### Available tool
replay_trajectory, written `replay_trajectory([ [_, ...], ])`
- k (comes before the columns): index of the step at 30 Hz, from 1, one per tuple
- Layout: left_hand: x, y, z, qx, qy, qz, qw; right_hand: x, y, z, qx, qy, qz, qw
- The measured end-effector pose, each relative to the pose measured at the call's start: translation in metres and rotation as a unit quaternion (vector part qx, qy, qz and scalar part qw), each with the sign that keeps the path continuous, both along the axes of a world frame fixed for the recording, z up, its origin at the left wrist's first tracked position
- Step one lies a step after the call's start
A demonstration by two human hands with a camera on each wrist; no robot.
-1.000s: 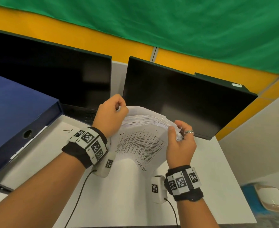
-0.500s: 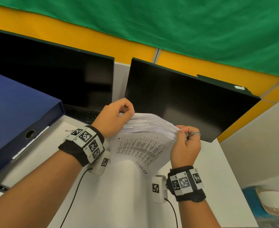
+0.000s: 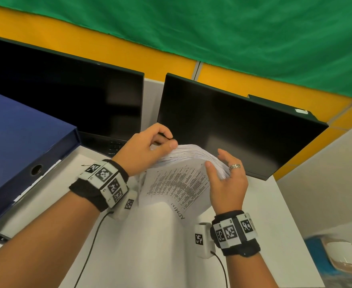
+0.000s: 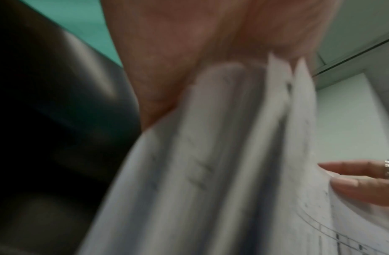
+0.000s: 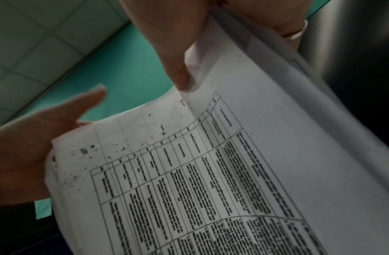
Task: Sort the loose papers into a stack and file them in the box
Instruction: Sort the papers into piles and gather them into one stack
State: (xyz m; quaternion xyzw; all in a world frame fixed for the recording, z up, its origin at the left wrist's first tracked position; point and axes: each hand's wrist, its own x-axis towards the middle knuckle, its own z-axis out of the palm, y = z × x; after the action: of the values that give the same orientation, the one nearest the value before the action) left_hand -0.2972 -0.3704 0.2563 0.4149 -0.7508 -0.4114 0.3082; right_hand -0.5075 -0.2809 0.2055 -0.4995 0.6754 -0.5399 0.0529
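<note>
A thick stack of printed papers (image 3: 181,179) is held upright above the white desk (image 3: 150,246), bowed into an arch, with a table of text on its front sheet (image 5: 254,155). My left hand (image 3: 168,142) grips the stack's top left corner, fingers curled over the edge. On the right edge, my right hand (image 3: 216,163) pinches the sheets, thumb (image 5: 178,72) on the front and ringed fingers (image 4: 363,174) behind. The sheet edges (image 4: 210,155) look fanned and blurred in the left wrist view. The blue box file (image 3: 21,142) lies closed at the left on the desk.
Two dark monitors (image 3: 67,100) (image 3: 233,125) stand close behind the hands. A keyboard (image 3: 112,146) sits under the left monitor. The desk's right edge (image 3: 291,225) drops off beside my right wrist, with a blue and white object (image 3: 337,252) on the floor.
The stack has bowed further. My right hand has slid down its right edge and its fingers have loosened and spread. My left hand has kept its grip on the top left corner.
</note>
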Motion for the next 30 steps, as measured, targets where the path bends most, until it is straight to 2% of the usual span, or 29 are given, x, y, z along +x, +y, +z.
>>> replay_trajectory([
  [3, 0.012, 0.006, 0.007, -0.003, -0.167, -0.088, 0.982, -0.002, -0.001, 0.001, 0.003, -0.001, 0.000, 1.000],
  [5, 0.015, 0.004, 0.002, -0.047, -0.211, -0.079, 0.973, -0.002, -0.002, 0.001, 0.014, -0.012, 0.003, 1.000],
  [7, 0.017, 0.000, -0.008, -0.081, -0.167, -0.021, 0.982, -0.004, -0.001, 0.000, 0.020, -0.016, 0.011, 1.000],
  [10, 0.017, -0.002, -0.028, -0.033, -0.002, 0.091, 0.995, -0.011, 0.002, -0.001, 0.008, -0.044, 0.035, 0.998],
  [12, 0.014, 0.001, -0.039, 0.023, 0.116, 0.135, 0.984, -0.014, 0.004, -0.003, -0.010, -0.059, 0.047, 0.997],
  [15, 0.008, 0.007, -0.055, 0.093, 0.236, 0.126, 0.959, -0.014, 0.003, -0.001, -0.018, -0.096, 0.044, 0.994],
  [17, 0.005, 0.007, -0.062, 0.116, 0.239, 0.112, 0.957, -0.012, 0.000, 0.001, -0.017, -0.107, 0.030, 0.994],
  [21, 0.002, 0.002, -0.067, 0.101, 0.145, 0.090, 0.980, -0.011, -0.004, -0.001, -0.025, -0.143, -0.019, 0.989],
  [27, 0.004, -0.005, -0.068, 0.114, 0.139, 0.088, 0.980, -0.013, 0.003, -0.003, -0.035, -0.120, -0.010, 0.992],
  [30, 0.005, -0.004, -0.071, 0.135, 0.144, 0.094, 0.976, -0.015, 0.009, -0.006, -0.054, -0.172, 0.003, 0.984],
])
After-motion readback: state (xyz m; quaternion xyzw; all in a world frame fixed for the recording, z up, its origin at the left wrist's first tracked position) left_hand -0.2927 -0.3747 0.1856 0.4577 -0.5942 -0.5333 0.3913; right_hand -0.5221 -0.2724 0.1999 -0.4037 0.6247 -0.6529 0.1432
